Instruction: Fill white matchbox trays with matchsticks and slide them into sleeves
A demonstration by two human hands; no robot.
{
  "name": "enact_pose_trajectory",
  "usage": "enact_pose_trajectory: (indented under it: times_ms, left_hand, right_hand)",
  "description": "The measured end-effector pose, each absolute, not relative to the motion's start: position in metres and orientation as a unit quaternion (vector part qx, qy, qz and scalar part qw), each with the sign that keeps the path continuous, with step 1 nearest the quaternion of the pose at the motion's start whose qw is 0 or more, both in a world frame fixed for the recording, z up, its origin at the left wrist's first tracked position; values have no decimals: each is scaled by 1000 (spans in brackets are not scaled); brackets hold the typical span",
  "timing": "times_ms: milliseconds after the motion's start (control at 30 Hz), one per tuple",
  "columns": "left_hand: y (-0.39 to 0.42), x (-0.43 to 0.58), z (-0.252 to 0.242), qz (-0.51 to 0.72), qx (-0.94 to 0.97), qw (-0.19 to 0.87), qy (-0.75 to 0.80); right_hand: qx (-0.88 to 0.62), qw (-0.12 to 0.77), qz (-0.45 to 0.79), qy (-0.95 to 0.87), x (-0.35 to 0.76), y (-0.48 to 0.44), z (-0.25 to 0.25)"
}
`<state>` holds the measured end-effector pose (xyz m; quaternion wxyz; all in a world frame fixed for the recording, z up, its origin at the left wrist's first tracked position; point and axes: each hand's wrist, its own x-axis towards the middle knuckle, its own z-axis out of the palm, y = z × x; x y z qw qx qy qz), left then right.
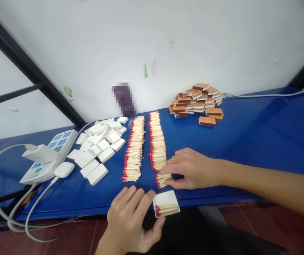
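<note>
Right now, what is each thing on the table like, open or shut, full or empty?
Tray: open, partly filled with matches, held by left hand.
Bunch: small, pinched by right hand.
Match rows: two, lying flat, red heads to the left.
White trays: loose heap, contents hidden.
Matchboxes: piled, shut.
Power strip: one plug in.
Earbud case: shut.

Open tabletop (260,141) lies right of match rows (134,152).

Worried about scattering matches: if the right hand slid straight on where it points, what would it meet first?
The small match bunch under the right hand; beyond it, probably the left match row.
</note>
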<state>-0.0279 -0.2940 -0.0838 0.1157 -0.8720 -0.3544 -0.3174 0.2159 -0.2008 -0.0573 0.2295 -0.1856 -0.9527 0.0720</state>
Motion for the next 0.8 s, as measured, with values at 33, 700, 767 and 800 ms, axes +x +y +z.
enact_pose_trajectory:
  times_ms: [33, 700, 767, 800]
  left_hand:
    - [-294, -28, -83, -318, -872, 116, -354]
    - [-294, -27, -83, -320, -871, 120, -352]
    - [-294, -27, -83, -318, -872, 121, -352]
    - [-294, -27, -83, -318, -872, 121, -352]
  right_hand:
    - [-185, 229, 72, -953, 216, -201, -57]
    - [-200, 199, 63, -957, 211, -202, -56]
    - [-205, 196, 63, -957, 210, -203, -56]
    - [-206, 194, 62, -957, 209, -203, -56]
